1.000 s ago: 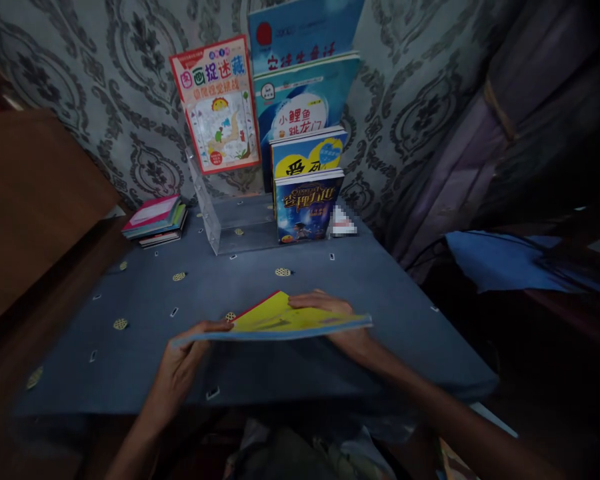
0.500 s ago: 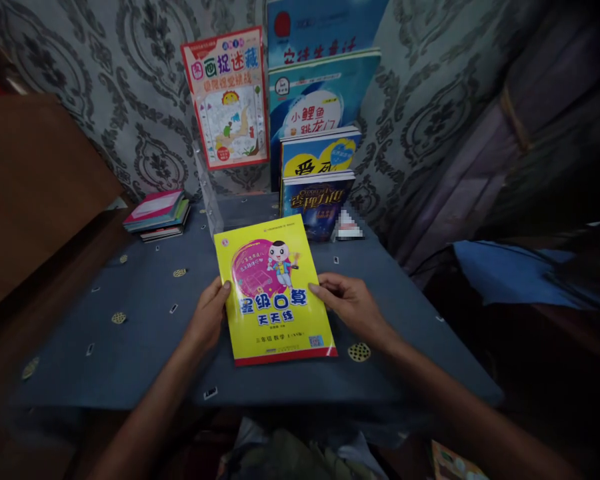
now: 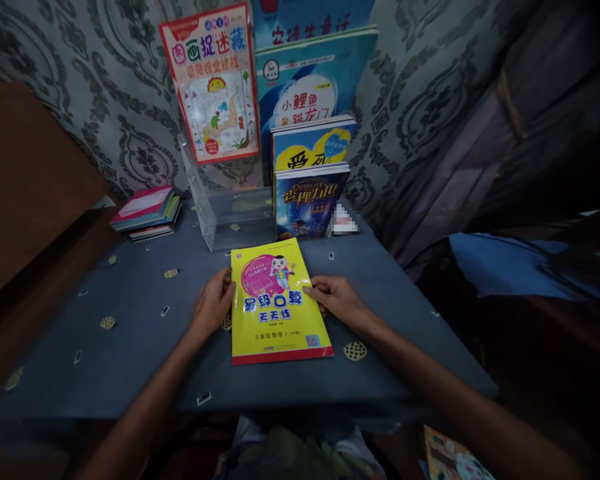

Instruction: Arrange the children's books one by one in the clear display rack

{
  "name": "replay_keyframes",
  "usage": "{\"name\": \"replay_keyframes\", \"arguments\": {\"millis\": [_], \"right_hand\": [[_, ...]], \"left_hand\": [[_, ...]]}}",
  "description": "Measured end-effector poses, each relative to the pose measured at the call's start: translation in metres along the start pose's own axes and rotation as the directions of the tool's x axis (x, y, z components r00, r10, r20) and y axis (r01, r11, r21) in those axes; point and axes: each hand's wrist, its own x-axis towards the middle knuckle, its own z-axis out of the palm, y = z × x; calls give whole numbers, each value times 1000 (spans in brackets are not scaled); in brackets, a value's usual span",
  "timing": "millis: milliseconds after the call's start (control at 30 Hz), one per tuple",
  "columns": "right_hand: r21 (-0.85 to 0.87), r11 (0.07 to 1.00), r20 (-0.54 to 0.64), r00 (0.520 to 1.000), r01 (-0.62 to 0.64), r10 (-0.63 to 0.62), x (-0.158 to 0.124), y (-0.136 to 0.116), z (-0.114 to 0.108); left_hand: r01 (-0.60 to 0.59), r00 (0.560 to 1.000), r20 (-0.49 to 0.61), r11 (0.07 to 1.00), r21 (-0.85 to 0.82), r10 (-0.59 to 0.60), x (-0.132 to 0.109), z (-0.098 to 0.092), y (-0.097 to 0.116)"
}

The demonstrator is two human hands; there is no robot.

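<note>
A yellow exercise book (image 3: 280,333) with a cartoon figure, a magenta circle and a red bottom strip is held low over the front of the table, cover up. My right hand (image 3: 340,300) pinches its right edge, thumb on the cover and the other fingers partly hidden beneath. At the left edge is my left hand (image 3: 214,301), fingers curled and thumb tip against the border of the book. Behind the book stands a clear plastic rack (image 3: 207,223). A dark blue book (image 3: 307,200) and a yellow-and-blue book (image 3: 313,150) stand upright in its right part.
Taller blue picture books (image 3: 315,80) stand behind those, with a red-bordered book (image 3: 217,87) upright at the rack's left. A small stack of books (image 3: 147,210) lies at the table's back left. Patterned cloth covers the table (image 3: 130,347). A curtain (image 3: 460,180) hangs at right.
The exercise book has come lower and tilts away more, its top edge now nearer me and more of the rack showing. Both hands stay at its sides. The view has shifted slightly.
</note>
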Motion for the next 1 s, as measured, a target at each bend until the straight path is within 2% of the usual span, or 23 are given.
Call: {"name": "replay_keyframes", "arguments": {"millis": [67, 100, 233, 300, 367, 433, 500, 567, 667, 733, 800, 867, 933, 1000], "right_hand": [[-6, 999, 10, 999, -32, 32, 1, 1, -1], [-14, 999, 13, 999, -45, 45, 2, 1, -1], [-76, 995, 7, 998, -69, 69, 3, 2, -5], [-208, 978, -7, 1000, -32, 31, 3, 1, -9], [-451, 892, -59, 996, 37, -71, 1, -1, -13], [-675, 733, -88, 979, 77, -184, 0, -6, -12], [-777, 616, -48, 964, 129, -262, 2, -13, -3], [-787, 561, 73, 941, 257, -329, 9, -21, 14], [-719, 495, 300, 861, 487, -411, 30, -29, 50], [-648, 497, 414, 814, 577, -407, 48, -29, 73], [-629, 515, 435, 813, 582, -387, 64, -26, 90], [-642, 515, 439, 823, 568, -361, 75, -21, 98], [-663, 496, 448, 828, 561, -337, 81, -16, 94], [-691, 476, 440, 839, 544, -320, 82, -12, 80]], "left_hand": [[-130, 991, -1, 960, 247, 134, 2, -2, 0], [-180, 983, 18, 930, 320, 184, 4, -2, 0], [-337, 940, 115, 837, 431, 320, 17, 5, 0], [-355, 934, 145, 789, 501, 328, 25, 11, 0], [-340, 940, 175, 746, 573, 294, 31, 15, -2], [-330, 944, 196, 720, 611, 267, 34, 17, -4], [-334, 942, 201, 711, 618, 268, 35, 18, -6], [-343, 939, 197, 710, 615, 283, 35, 18, -9], [-353, 935, 191, 711, 608, 300, 34, 19, -13], [-353, 935, 196, 714, 604, 297, 34, 19, -15], [-356, 934, 205, 719, 597, 292, 34, 19, -16], [-364, 931, 212, 721, 589, 298, 35, 18, -17], [-375, 927, 213, 720, 584, 310, 35, 17, -18], [-380, 924, 211, 719, 581, 318, 35, 17, -20]]}}
